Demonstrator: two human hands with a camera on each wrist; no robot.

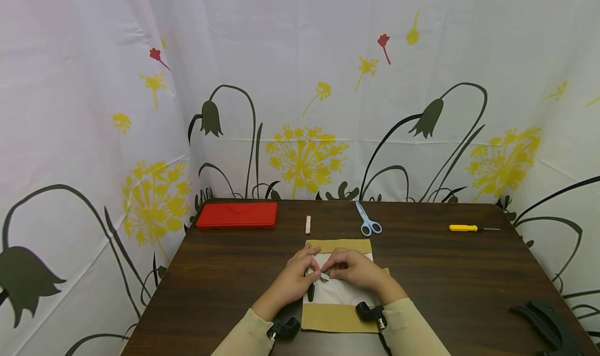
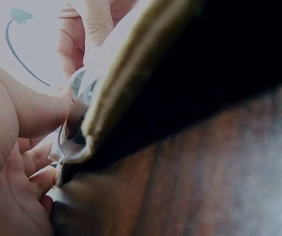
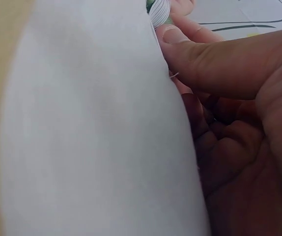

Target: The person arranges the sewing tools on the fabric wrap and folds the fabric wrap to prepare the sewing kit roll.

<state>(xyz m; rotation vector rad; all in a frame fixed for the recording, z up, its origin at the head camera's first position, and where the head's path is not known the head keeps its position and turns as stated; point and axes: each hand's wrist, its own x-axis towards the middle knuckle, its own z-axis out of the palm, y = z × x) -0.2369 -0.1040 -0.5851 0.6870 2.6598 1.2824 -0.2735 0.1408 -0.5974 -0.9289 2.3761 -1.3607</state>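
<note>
A piece of white cloth (image 1: 347, 292) with mustard-yellow bands at its far and near ends lies before me. My left hand (image 1: 297, 275) and right hand (image 1: 355, 267) meet over its left part. Between their fingertips is a small white strip with fine ribbing (image 3: 160, 13), with a bit of green beside it. The left thumb and fingers pinch the strip at the cloth's edge. In the right wrist view the right thumb presses the same edge against the curled fingers. A short black object (image 1: 311, 292) sits just below the left fingers.
Along the back of the dark wooden table (image 1: 225, 272) are a red case (image 1: 236, 215), a small whitish stick (image 1: 308, 225), light-blue scissors (image 1: 367, 220) and a yellow-handled tool (image 1: 463, 228) with a thin metal shaft. A black tool (image 1: 546, 322) lies at the front right. A flower-printed curtain hangs behind.
</note>
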